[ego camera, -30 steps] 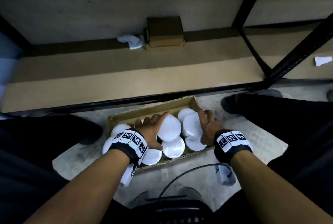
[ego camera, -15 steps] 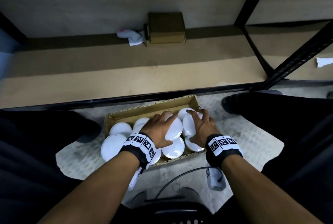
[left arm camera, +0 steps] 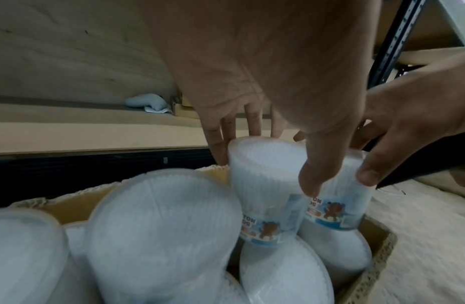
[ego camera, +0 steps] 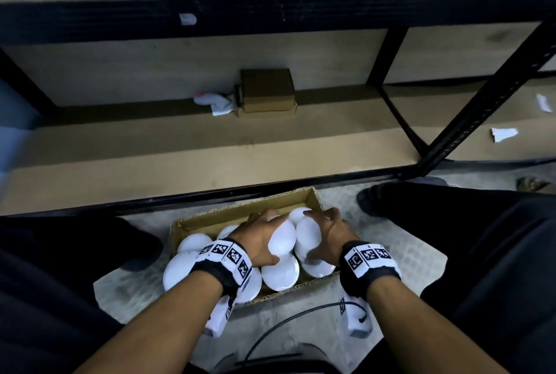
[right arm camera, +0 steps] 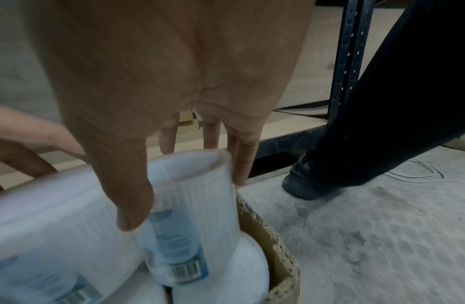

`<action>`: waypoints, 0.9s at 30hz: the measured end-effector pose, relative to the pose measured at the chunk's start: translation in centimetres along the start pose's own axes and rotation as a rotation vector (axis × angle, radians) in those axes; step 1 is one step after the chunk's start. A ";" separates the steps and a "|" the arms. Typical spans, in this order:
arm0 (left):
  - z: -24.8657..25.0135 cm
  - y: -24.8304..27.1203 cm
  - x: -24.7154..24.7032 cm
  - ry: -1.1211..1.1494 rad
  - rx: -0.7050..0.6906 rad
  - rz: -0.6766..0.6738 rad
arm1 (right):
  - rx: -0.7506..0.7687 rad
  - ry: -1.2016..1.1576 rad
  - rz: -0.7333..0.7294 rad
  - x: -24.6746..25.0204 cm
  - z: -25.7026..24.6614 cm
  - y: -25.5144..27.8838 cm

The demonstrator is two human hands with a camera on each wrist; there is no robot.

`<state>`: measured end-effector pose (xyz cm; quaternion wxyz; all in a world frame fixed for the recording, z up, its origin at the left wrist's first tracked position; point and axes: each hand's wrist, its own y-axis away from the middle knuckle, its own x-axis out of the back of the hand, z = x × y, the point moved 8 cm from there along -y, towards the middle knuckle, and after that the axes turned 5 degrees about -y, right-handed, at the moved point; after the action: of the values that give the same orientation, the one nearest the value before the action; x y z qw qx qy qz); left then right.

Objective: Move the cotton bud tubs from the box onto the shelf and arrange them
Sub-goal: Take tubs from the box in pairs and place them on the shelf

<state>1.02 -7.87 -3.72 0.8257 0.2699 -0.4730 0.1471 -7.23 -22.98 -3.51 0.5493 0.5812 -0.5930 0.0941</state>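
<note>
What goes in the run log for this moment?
stage: pick from box | left hand: grips tub | right hand: grips second tub | shelf: no tubs yet

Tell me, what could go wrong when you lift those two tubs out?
1. The left hand and right hand each grip one tub one-handed; a smooth side might slip.
2. The other tubs lean loosely in the cardboard box, so they may topple.
3. The lifted tubs touch and could knock together.
</note>
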 end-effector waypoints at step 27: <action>16.0 7.8 38.4 -0.278 -0.298 0.307 | 0.429 -0.015 0.597 35.2 -13.6 18.6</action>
<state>5.46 -11.38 38.23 0.7514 0.0880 -0.6339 0.1610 -4.77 -27.67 38.26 0.3589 0.4851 -0.7074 0.3681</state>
